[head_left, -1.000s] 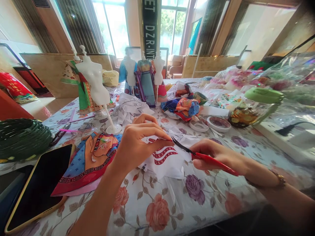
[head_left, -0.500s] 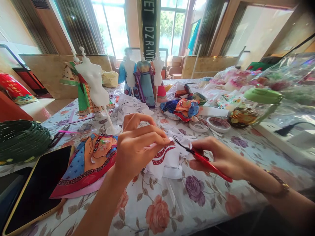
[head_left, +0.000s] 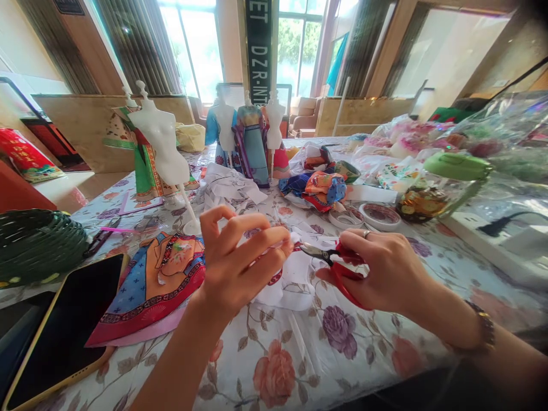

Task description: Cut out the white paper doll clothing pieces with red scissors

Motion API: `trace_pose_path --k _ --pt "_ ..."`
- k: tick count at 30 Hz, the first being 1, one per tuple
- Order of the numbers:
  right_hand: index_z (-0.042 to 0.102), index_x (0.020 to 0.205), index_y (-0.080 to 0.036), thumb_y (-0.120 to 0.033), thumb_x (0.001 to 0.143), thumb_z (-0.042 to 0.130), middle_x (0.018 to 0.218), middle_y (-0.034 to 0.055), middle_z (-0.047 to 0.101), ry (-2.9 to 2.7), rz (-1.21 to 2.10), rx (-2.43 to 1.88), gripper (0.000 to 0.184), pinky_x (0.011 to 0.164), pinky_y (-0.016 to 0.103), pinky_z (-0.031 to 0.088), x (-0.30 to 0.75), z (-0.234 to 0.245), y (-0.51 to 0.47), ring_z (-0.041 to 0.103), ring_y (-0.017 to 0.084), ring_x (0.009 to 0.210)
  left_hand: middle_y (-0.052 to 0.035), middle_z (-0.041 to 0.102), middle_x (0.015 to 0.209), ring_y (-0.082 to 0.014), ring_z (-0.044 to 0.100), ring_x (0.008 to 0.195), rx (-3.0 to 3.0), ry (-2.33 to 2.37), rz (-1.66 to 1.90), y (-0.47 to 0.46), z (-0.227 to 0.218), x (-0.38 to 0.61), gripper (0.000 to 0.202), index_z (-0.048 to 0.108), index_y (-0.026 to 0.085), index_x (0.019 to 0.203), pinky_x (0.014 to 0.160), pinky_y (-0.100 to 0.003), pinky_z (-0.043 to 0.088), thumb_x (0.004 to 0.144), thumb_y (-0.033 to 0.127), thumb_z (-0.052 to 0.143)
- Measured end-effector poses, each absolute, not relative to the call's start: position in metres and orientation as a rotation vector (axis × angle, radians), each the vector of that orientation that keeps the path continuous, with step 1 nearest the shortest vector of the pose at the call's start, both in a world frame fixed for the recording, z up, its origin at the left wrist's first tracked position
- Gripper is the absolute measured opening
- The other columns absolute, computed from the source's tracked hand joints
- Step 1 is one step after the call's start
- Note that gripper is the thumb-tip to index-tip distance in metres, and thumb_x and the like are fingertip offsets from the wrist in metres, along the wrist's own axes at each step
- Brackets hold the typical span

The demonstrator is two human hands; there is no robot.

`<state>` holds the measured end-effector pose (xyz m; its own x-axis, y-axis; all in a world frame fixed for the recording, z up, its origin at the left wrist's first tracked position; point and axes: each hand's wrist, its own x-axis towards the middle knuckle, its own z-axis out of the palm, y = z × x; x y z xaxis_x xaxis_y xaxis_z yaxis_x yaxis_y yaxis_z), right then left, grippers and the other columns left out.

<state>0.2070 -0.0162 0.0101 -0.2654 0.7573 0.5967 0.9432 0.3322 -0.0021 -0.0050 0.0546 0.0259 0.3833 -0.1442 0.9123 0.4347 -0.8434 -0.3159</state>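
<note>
My left hand [head_left: 250, 257] pinches a piece of white fabric [head_left: 291, 282] printed with dark red pattern bands, partly hidden behind my fingers. My right hand [head_left: 385, 271] is closed around the red handles of a pair of scissors [head_left: 345, 277]. Their dark blades point left, with the tips right at the fabric edge by my left fingertips. Left of my left hand lies a doll's garment piece [head_left: 171, 268] in orange, blue and red. Behind that hand stands a bare white mini mannequin [head_left: 160, 137] on a thin post.
A phone [head_left: 68, 331] lies at the left beside a dark green woven basket [head_left: 38, 245]. Tape rolls [head_left: 380, 217], a bundle of colourful cloth [head_left: 319, 185] and white scraps [head_left: 233, 185] lie beyond my hands. Dressed mannequins [head_left: 250, 137] stand farther back; a power strip [head_left: 505, 245] sits right.
My right hand has turned knuckles-up, swinging the scissors flatter, and the blades now meet the fabric edge from the right. My left fingers have shifted slightly and cover more of the red pattern.
</note>
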Motion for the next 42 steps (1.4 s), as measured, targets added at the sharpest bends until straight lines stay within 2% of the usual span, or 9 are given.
trace_pose_path --k 11,26,34,42 --pt "0.044 0.058 -0.022 -0.050 0.077 0.063 0.046 -0.0034 0.046 -2.090 -0.484 -1.555 0.039 0.045 0.024 0.027 0.2047 0.0128 -0.0217 0.039 0.011 0.039 0.0147 0.074 0.071 -0.0135 0.062 0.068 -2.115 -0.266 -1.435 0.0522 0.0278 -0.0056 0.031 0.051 0.026 0.060 0.069 -0.038 0.035 0.077 0.006 0.069" --pt "0.036 0.055 -0.022 -0.051 0.079 0.062 0.044 -0.0061 0.037 -2.115 -0.333 -1.516 0.045 0.044 0.024 0.026 0.2053 0.0156 -0.0241 0.031 0.009 0.039 0.0120 0.072 0.073 -0.0135 0.059 0.072 -2.144 -0.231 -1.458 0.0540 0.0253 -0.0063 0.032 0.051 0.024 0.060 0.073 -0.039 0.033 0.076 0.004 0.070" --pt "0.037 0.056 -0.023 -0.052 0.078 0.063 0.045 -0.0044 0.042 -2.115 -0.379 -1.546 0.044 0.045 0.025 0.027 0.2069 0.0151 -0.0231 0.034 0.010 0.040 0.0139 0.073 0.072 -0.0134 0.060 0.067 -2.119 -0.262 -1.435 0.0519 0.0267 -0.0061 0.032 0.051 0.026 0.061 0.071 -0.039 0.034 0.077 0.005 0.070" --pt "0.035 0.056 -0.023 -0.053 0.076 0.064 0.044 -0.0053 0.040 -2.132 -0.453 -1.526 0.047 0.044 0.025 0.025 0.2079 0.0150 -0.0227 0.034 0.010 0.039 0.0111 0.072 0.073 -0.0133 0.062 0.071 -2.136 -0.214 -1.466 0.0528 0.0266 -0.0055 0.031 0.054 0.023 0.061 0.071 -0.040 0.032 0.076 0.001 0.070"
